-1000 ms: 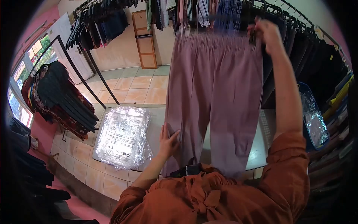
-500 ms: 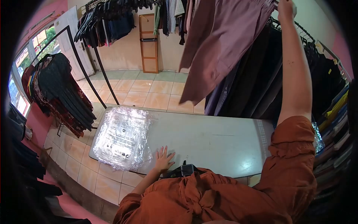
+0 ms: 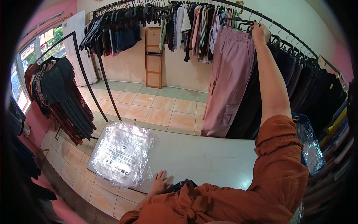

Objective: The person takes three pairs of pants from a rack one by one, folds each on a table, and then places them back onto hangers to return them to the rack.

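Note:
Mauve cargo trousers [image 3: 233, 67] hang from a black hanger [image 3: 244, 25] at the rail on the right. My right hand [image 3: 261, 33] is raised to the rail, its fingers closed round the hanger's top beside the waistband. My left hand [image 3: 161, 182] lies flat with fingers spread on the near edge of the pale table [image 3: 194, 153]. Just left of it is a stack of clear plastic packages [image 3: 123, 153] with printed text. A dark item [image 3: 182, 184] sits at the table edge by my waist.
Dark garments [image 3: 298, 74] crowd the rail right of the trousers. Shirts [image 3: 197, 26] hang along the back wall. Dresses [image 3: 61, 93] hang on a left rack with black posts [image 3: 84, 74]. A blue basket [image 3: 311, 149] holding plastic stands right of the table.
The trousers have swung from a slant to hanging straight at the rail. My right hand has shifted left in view. The view has tilted up; my left hand remains on the table.

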A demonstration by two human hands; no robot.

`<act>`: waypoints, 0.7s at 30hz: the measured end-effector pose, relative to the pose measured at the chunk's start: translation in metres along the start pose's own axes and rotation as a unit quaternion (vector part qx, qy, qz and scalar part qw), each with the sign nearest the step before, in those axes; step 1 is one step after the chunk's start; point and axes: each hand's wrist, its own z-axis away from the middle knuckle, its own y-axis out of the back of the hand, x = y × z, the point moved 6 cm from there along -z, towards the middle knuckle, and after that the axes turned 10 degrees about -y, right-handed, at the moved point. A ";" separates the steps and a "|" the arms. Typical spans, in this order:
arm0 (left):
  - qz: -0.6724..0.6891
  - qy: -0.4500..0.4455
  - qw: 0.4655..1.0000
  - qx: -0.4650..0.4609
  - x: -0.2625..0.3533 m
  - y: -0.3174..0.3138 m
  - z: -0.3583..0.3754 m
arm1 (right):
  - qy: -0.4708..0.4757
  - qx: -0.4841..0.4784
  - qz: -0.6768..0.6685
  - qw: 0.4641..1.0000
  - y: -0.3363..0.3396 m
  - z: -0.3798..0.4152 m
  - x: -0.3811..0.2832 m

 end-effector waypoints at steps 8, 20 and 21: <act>0.009 0.011 1.000 -0.005 0.000 -0.002 0.003 | -0.042 -0.001 -0.045 0.998 -0.045 -0.036 -0.016; 0.037 0.044 0.997 -0.046 0.000 -0.001 0.001 | -0.048 0.016 0.015 0.999 -0.064 -0.006 -0.025; 0.043 0.047 0.997 -0.047 0.000 -0.001 0.001 | -0.045 0.013 0.017 0.999 -0.064 -0.005 -0.027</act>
